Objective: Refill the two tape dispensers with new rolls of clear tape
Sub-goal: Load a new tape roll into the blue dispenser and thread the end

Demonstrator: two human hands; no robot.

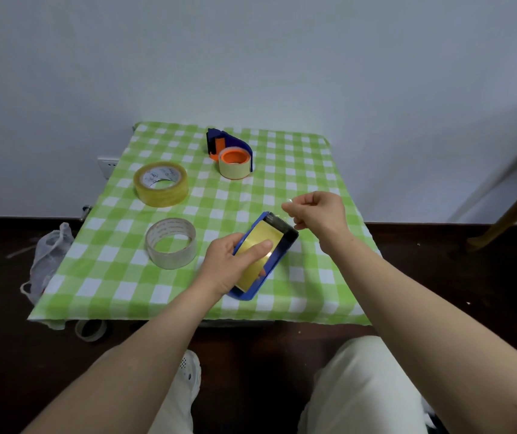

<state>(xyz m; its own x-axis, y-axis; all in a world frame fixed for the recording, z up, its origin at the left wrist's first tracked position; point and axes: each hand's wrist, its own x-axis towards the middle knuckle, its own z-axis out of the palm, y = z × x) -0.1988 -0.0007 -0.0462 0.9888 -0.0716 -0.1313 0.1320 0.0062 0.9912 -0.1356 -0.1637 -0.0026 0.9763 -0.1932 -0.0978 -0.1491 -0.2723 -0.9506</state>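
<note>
My left hand [230, 264] grips a blue tape dispenser [277, 255] with a yellowish roll of tape inside it, held just above the checked table. Its black cutter end points away from me. My right hand [318, 213] hovers beyond the cutter, fingers pinched on a thin clear strip of tape. A second blue dispenser [229, 142] with an orange hub and a tape roll on it lies at the back of the table. A full yellowish tape roll [160, 188] lies at the left, and a nearly used clear roll [171, 244] lies in front of it.
The small table [313, 283] has a green and white checked cloth. A clear plastic bag [47, 261] lies on the dark floor at its left. An empty tape core [91, 330] lies on the floor below the front edge. My knees are close to the table.
</note>
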